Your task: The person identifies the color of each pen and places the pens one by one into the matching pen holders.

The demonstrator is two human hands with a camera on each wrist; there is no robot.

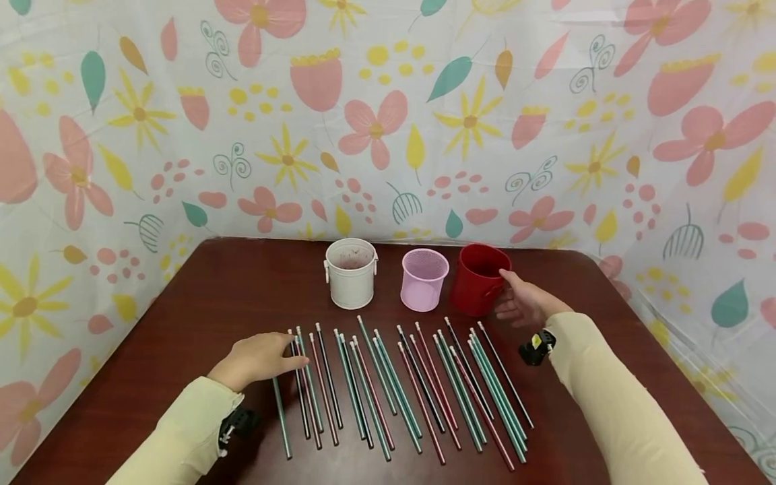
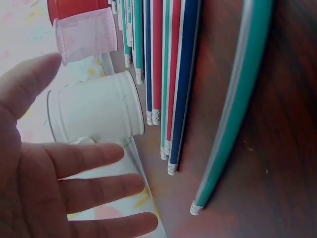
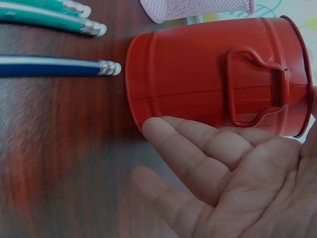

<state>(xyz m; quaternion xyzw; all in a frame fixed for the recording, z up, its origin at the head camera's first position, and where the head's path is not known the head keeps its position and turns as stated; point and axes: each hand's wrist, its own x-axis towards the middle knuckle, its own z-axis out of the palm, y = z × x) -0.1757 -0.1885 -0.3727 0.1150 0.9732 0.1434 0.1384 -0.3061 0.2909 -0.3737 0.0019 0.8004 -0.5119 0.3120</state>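
Many pencils in green, red and dark blue lie in a loose row on the table, white eraser ends pointing away. Above the leftmost ones hovers my left hand, palm down; the left wrist view shows its fingers spread and straight, holding nothing. A lone green pencil lies outermost on the left, its upper part hidden by that hand. At the right, my right hand is beside the red bucket, thumb at its rim. Its fingers extend along the bucket's side, below the wire handle; contact is unclear.
Left of the red bucket stand a pink mesh cup and a white bucket with small handles. All three are upright near the back of the dark brown table. A floral curtain hangs behind.
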